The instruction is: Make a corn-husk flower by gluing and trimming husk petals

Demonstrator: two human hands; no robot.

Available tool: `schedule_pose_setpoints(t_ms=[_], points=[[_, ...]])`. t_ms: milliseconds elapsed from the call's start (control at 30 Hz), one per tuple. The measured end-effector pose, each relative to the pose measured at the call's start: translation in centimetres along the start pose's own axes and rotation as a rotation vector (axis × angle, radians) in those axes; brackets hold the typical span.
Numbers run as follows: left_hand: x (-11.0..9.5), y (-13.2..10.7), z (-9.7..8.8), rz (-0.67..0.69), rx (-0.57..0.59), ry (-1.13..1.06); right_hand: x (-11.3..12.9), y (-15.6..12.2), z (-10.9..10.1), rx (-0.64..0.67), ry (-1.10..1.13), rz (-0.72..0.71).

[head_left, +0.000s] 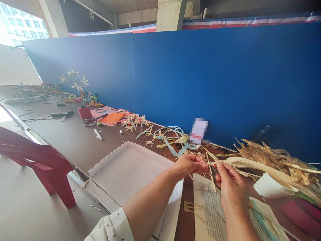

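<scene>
My left hand (187, 165) pinches one end of a thin pale strip of corn husk (212, 163) between thumb and fingertips. Close by on its right, my right hand (232, 184) is closed, thumb and forefinger pressed on the same strip. A dark tool, perhaps scissors (214, 174), shows under the right fingers; most of it is hidden. Beneath the hands lies an open printed book (209, 214) with husk scraps on it. Dried corn husks (265, 154) are heaped just beyond my right hand, a long pale husk (244, 163) reaching toward it.
A shallow white box lid (127, 174) lies left of the book. A white cup (273, 187) is tipped at the right, near a pink object (302, 214). Husk flowers (134, 121), orange paper (112, 117) and a red thread spool (84, 112) line the blue partition (200, 73). A red chair (37, 164) stands left.
</scene>
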State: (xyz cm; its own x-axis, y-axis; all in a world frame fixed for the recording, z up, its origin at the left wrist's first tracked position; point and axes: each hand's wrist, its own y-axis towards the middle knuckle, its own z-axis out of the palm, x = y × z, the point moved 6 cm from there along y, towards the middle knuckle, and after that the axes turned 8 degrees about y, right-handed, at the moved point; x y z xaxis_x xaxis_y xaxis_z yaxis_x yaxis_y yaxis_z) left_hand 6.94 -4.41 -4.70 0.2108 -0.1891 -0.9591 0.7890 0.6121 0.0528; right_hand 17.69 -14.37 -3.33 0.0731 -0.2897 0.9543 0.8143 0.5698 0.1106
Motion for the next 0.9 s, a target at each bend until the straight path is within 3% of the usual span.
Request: schedule_pose_setpoints(t_ms=[233, 900], points=[[0.18, 0.11, -0.24, 0.023, 0.014, 0.013, -0.46, 0.26, -0.02, 0.017, 0.18, 0.071], [0.13, -0.2, 0.4, -0.023, 0.02, -0.08, -0.8, -0.01, 0.41, 0.026, 0.16, 0.105]])
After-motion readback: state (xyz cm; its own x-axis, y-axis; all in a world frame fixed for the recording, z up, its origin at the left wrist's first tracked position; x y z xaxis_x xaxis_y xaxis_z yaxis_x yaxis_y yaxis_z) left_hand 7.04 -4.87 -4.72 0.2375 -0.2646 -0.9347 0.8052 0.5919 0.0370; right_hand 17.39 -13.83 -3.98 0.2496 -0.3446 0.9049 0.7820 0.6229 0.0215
